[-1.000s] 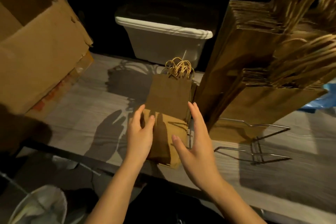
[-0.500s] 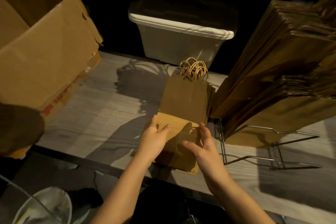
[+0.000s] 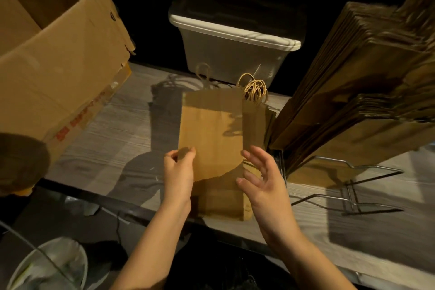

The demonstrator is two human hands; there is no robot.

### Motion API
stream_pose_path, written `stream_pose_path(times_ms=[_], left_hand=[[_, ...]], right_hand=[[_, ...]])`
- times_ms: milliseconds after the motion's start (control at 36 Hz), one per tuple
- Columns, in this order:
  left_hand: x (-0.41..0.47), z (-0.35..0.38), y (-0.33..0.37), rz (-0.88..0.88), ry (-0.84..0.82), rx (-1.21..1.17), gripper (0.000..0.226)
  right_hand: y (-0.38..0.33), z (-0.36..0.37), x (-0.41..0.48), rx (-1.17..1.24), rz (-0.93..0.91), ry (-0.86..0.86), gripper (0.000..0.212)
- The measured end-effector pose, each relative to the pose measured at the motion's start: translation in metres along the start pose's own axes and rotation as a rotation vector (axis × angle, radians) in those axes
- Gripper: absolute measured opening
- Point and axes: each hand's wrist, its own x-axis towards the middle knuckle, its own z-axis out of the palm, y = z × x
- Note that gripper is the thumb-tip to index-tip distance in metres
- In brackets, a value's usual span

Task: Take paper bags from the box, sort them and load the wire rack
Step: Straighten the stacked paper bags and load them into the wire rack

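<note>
A brown paper bag (image 3: 210,132) with twine handles is lifted off a small pile of bags (image 3: 255,115) lying flat on the wooden table (image 3: 113,139). My left hand (image 3: 179,172) pinches the bag's lower left edge. My right hand (image 3: 263,176) hovers at its right edge with fingers spread and relaxed. The wire rack (image 3: 348,186) stands to the right, filled with upright brown bags (image 3: 353,92). The big cardboard box (image 3: 54,59) sits open at the left.
A white plastic bin (image 3: 235,54) stands behind the table's far edge. A clear-lined waste bin (image 3: 47,266) is at the lower left, below the table's dark front edge (image 3: 122,207).
The top bag has come up and shifted left off the pile, now pinched by my left hand. My right hand has let go and spread its fingers. The view moved closer.
</note>
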Motion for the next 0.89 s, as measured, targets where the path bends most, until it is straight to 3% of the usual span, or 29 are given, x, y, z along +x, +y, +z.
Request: stream_pose_path(times_ms=[250,333,417,611,694,750,889], left_hand=[[-0.039,0.015,0.009,0.141,0.060,-0.288,0.019],[-0.053,0.019,0.015,0.193,0.000,-0.329,0.003],[-0.071,0.025,0.021,0.262,-0.105,-0.348,0.012],[-0.106,0.046,0.031,0.510,-0.323,-0.301,0.016],[-0.116,0.060,0.036,0.583,-0.381,-0.296,0.035],[-0.124,0.070,0.041,0.640,-0.461,-0.312,0.021],[-0.139,0.093,0.050,0.715,-0.648,-0.306,0.017]], right_hand=[[-0.018,-0.017,-0.012,-0.153,-0.198,-0.080,0.056],[-0.028,-0.032,-0.012,-0.168,-0.281,-0.050,0.056],[-0.037,-0.049,-0.014,-0.185,-0.348,-0.021,0.055],[-0.053,-0.089,-0.015,-0.365,-0.616,0.226,0.040],[-0.059,-0.107,-0.016,-0.422,-0.709,0.354,0.044],[-0.062,-0.118,-0.015,-0.436,-0.760,0.429,0.045],[-0.066,-0.144,-0.009,-0.411,-0.823,0.570,0.037]])
